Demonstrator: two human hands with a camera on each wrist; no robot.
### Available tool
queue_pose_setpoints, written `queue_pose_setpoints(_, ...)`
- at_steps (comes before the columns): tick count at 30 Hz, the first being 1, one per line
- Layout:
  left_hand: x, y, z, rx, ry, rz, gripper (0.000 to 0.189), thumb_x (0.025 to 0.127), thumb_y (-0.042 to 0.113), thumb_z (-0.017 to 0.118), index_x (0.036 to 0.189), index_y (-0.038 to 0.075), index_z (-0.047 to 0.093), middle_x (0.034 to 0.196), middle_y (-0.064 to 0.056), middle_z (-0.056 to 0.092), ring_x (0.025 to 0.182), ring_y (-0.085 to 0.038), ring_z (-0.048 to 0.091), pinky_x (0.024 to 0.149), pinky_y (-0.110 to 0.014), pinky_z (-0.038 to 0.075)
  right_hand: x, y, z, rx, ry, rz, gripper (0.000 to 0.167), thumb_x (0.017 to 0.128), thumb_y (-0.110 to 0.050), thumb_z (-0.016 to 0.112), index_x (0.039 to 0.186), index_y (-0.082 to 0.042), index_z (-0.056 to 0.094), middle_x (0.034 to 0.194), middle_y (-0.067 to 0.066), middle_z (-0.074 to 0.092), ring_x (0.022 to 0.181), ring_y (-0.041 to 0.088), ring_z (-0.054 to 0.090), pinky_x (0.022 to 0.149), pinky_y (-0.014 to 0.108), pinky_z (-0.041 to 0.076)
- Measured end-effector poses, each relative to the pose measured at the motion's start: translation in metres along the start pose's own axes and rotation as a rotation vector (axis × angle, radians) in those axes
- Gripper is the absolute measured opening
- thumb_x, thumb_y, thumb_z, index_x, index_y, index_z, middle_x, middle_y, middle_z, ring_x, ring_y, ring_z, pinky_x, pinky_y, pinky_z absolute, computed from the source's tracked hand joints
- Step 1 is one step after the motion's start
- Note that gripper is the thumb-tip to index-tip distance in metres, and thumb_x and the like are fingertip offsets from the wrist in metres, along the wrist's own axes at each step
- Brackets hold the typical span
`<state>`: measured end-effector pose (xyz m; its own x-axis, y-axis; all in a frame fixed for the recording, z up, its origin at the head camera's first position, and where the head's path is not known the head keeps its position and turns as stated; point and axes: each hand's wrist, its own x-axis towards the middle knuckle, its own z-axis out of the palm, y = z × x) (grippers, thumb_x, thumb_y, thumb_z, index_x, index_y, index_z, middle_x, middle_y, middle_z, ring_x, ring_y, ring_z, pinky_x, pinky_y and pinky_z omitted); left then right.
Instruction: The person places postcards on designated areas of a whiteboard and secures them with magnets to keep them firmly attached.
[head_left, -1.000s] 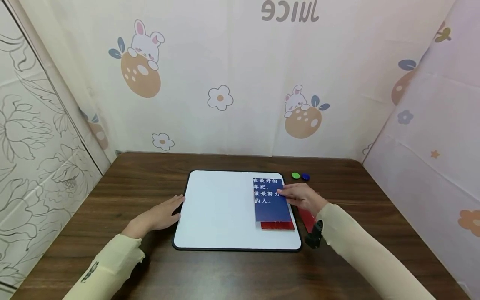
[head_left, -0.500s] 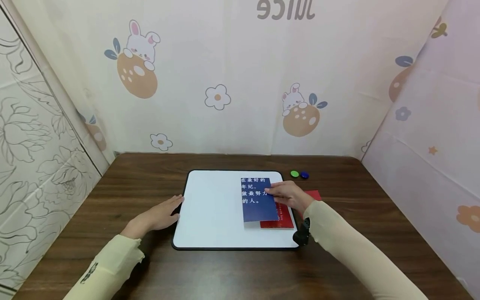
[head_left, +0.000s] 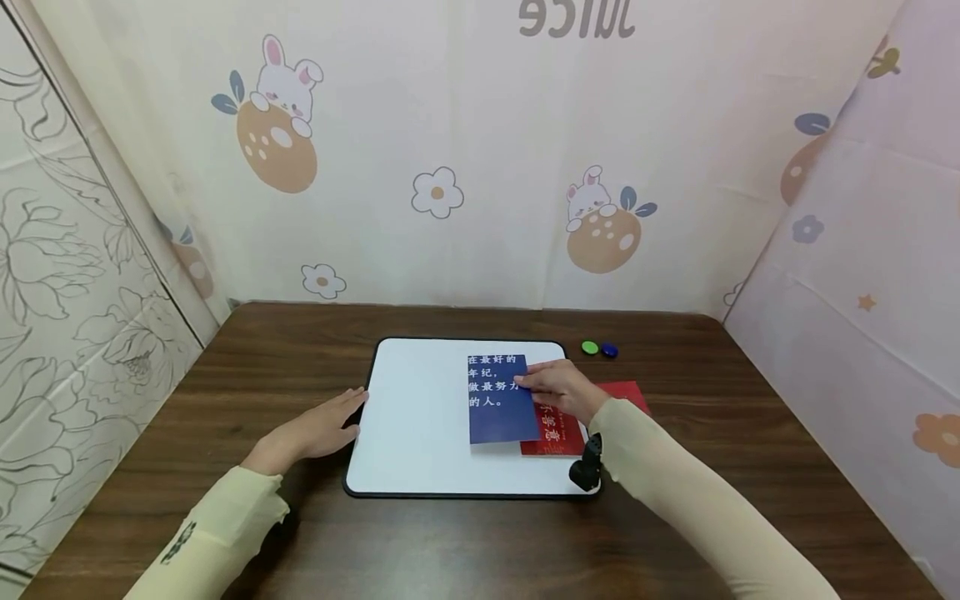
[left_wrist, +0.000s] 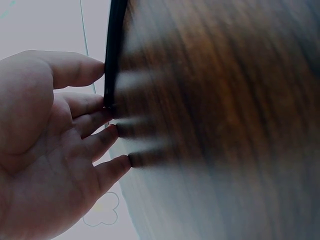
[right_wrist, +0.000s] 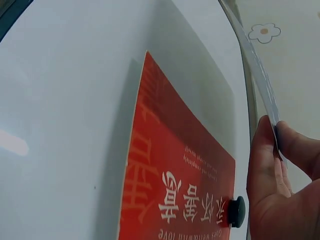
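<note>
We note the right hand pinching the blue card at its 3 o'clock edge, thumb against fingers. The card is over the white board, slightly 2 o'clock of the middle. On the board, toward 4 o'clock, we record a red card. Left hand: fingers extended, tips touching the board's 9 o'clock edge. On the desk, beyond the board's 2 o'clock corner: green disc, blue disc.
</note>
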<state>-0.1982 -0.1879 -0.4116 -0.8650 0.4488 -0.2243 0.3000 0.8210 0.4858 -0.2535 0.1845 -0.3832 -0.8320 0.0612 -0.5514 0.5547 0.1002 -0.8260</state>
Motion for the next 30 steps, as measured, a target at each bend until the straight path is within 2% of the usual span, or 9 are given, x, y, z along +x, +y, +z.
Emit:
queue_pose_setpoints(8, 0.002, -0.001, -0.002, 0.005, -0.001, 0.006, 0.057, 0.098, 0.013, 0.047, 0.148, -0.006, 0.025, 0.153, -0.025, 0.021, 0.141, -0.04, 0.016, 0.11, -0.055, 0.02, 0.001, -0.001, 0.013, -0.014, 0.002, -0.005, 0.037, 0.086, -0.005, 0.07, 0.122, 0.002, 0.06, 0.102, 0.017, 0.068, 0.073, 0.018, 0.064, 0.06, 0.02, 0.052)
queue_pose_setpoints(18, -0.002, 0.003, -0.001, -0.002, 0.001, 0.008, 0.057, 0.098, 0.013, 0.048, 0.147, -0.007, 0.027, 0.152, -0.026, 0.022, 0.14, -0.041, 0.018, 0.109, -0.056, 0.02, -0.001, 0.0, 0.03, -0.035, 0.027, 0.007, 0.036, 0.084, -0.004, 0.072, 0.118, 0.001, 0.062, 0.108, 0.019, 0.065, 0.082, 0.021, 0.066, 0.071, 0.028, 0.056)
queue_pose_setpoints(25, -0.002, 0.003, -0.001, -0.002, 0.003, 0.006, 0.057, 0.098, 0.013, 0.049, 0.147, -0.006, 0.027, 0.152, -0.026, 0.022, 0.14, -0.041, 0.018, 0.109, -0.056, 0.021, 0.002, 0.002, 0.034, -0.049, 0.04, 0.01, 0.036, 0.084, -0.005, 0.073, 0.117, 0.001, 0.062, 0.107, 0.018, 0.065, 0.081, 0.021, 0.066, 0.073, 0.03, 0.056)
queue_pose_setpoints(30, 0.0, 0.001, -0.001, 0.008, 0.002, 0.006, 0.057, 0.098, 0.013, 0.049, 0.147, -0.006, 0.027, 0.152, -0.025, 0.022, 0.14, -0.041, 0.018, 0.109, -0.055, 0.021, 0.0, 0.003, 0.035, -0.06, 0.058, 0.003, 0.036, 0.084, -0.006, 0.073, 0.117, 0.001, 0.061, 0.11, 0.02, 0.063, 0.089, 0.025, 0.067, 0.079, 0.033, 0.055)
